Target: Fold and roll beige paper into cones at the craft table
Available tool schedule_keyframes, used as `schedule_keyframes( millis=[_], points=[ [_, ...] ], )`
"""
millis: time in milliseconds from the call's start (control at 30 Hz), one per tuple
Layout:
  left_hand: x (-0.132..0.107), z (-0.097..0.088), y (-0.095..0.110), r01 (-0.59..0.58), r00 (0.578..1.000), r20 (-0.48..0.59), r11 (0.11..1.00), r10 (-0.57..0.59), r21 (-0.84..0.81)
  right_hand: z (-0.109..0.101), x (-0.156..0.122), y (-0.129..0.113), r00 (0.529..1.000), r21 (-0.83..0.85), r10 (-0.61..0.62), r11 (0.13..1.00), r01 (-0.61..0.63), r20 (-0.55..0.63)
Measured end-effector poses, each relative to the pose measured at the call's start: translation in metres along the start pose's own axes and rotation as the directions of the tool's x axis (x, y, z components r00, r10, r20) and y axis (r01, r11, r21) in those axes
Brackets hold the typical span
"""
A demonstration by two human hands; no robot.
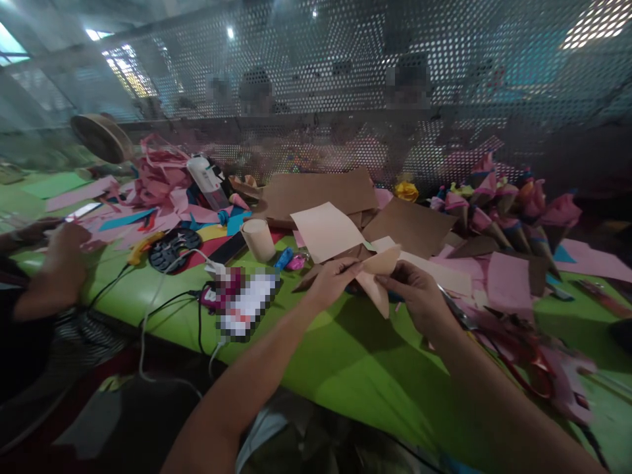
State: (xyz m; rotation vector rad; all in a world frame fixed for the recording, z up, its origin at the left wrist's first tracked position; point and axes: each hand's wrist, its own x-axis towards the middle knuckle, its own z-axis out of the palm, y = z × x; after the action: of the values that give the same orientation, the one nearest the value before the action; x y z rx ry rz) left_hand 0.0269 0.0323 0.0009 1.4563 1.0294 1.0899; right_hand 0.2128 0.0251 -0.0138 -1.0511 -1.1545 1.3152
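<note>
My left hand (332,280) and my right hand (417,293) are both pinched on one beige paper piece (378,276) that is folded or rolled toward a cone, held just above the green table (345,355). The left fingers grip its left edge, the right fingers its right side. A flat beige sheet (326,230) lies just behind my hands on brown card sheets (320,191).
A paper roll (258,239) stands left of my hands, near cables and a power strip (217,276). Finished paper cones (498,204) pile at the right, pink sheets (508,283) beside them. Another person's arm (54,270) rests at the left. A perforated screen (345,85) closes the back.
</note>
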Motion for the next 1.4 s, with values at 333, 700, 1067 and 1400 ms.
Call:
schedule_keyframes(
  millis=[333,700,1067,1400],
  points=[
    [0.001,-0.003,0.005,0.204,0.978,0.105,0.924,-0.179,-0.324,0.0,-0.003,-0.004,0.998,0.195,0.057,0.979,-0.057,0.004],
    [-0.002,-0.002,0.013,0.168,0.983,0.125,0.93,-0.133,-0.327,-0.002,-0.001,-0.003,0.997,0.27,0.078,0.959,-0.082,0.024],
    [0.0,-0.003,0.009,0.149,0.989,0.07,0.908,-0.132,-0.392,-0.001,-0.003,-0.011,0.995,0.239,0.078,0.969,-0.061,-0.063],
    [-0.002,0.003,0.006,0.223,0.975,0.09,0.911,-0.205,-0.347,-0.007,-0.005,-0.005,0.998,0.0,-0.015,1.0,0.015,-0.068]
  ],
)
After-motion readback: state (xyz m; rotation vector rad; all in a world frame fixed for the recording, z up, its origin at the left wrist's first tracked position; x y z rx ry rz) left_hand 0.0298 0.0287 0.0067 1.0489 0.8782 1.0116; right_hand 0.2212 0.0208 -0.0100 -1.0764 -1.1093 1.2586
